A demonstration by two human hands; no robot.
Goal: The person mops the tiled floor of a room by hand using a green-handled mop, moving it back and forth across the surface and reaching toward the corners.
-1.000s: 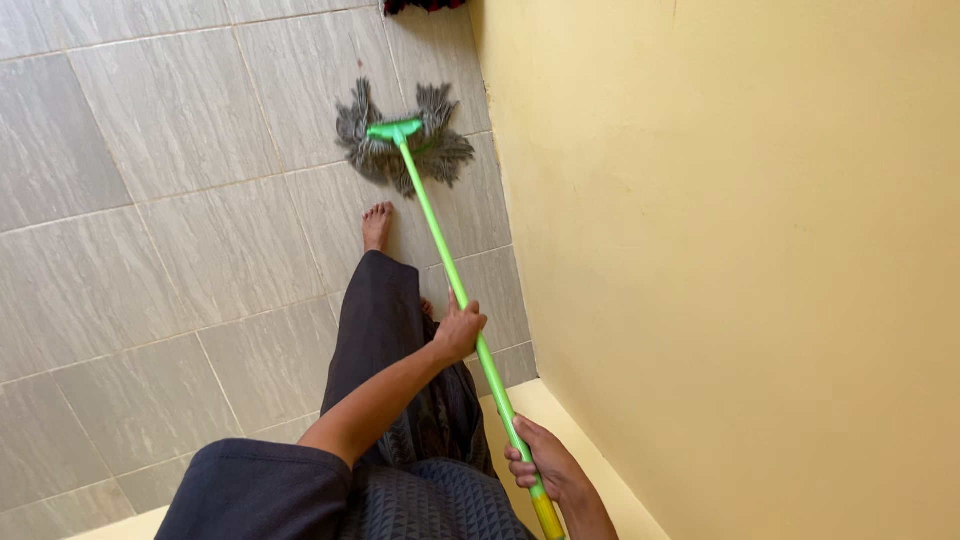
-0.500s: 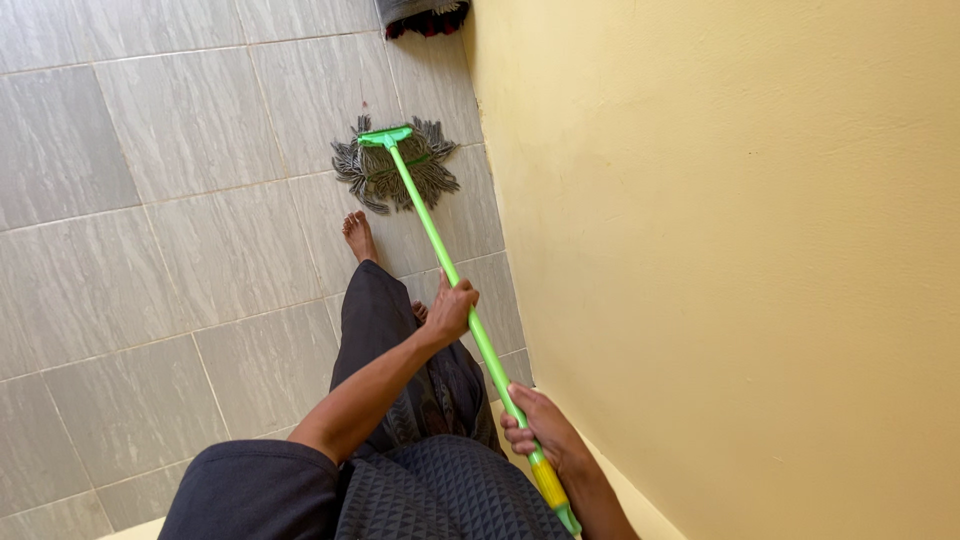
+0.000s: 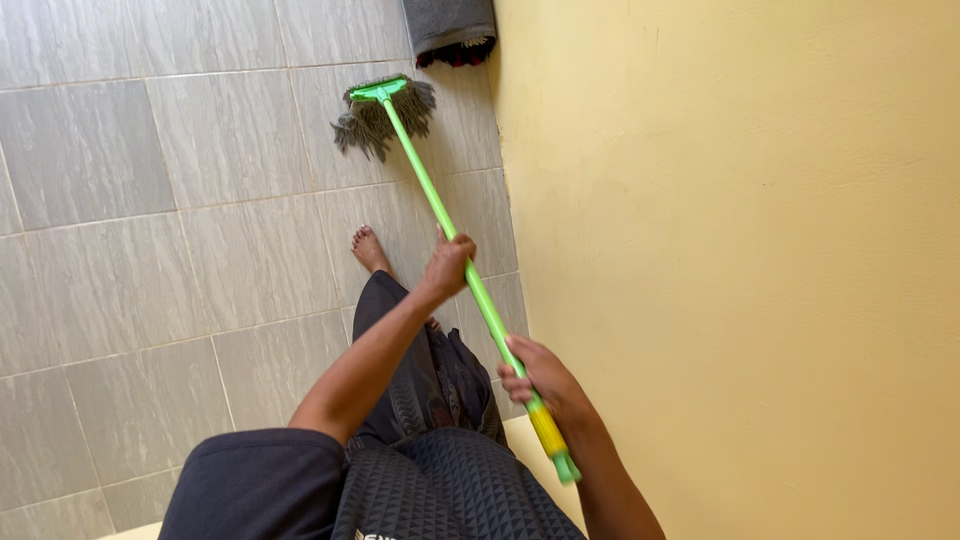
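Both hands are closed around the green mop handle (image 3: 450, 235). Left hand (image 3: 447, 265), near frame centre: wrapped on the shaft at mid-length, knuckles up, forearm bare and running down to a dark sleeve (image 3: 255, 485) at lower left. Right hand (image 3: 540, 385), lower centre-right: gripped around the shaft just above a yellow grip section (image 3: 547, 432), with the green end cap (image 3: 566, 468) sticking out below the wrist.

Handle is seen slanting from lower right up to upper centre of the frame. Mop head (image 3: 378, 108), upper centre: green clamp bar with grey string strands spread below and to the left of it, laid on the grey tiled floor (image 3: 150, 250). Strands are slightly blurred, so their exact spread cannot be made out.

Grey mat (image 3: 450, 30) with a dark red fringe is noted at the top edge, just right of and above the mop head, against the wall; a narrow strip of tile appears to separate the two.

Yellow wall (image 3: 750, 250) fills the right half of the frame, close beside the handle. A pale yellow ledge (image 3: 530, 445) is seen at its base, lower centre.

One bare foot (image 3: 368, 248) is planted on the tiles, left of the handle and below the mop head. Dark patterned clothing (image 3: 430, 400) hangs between the arms.
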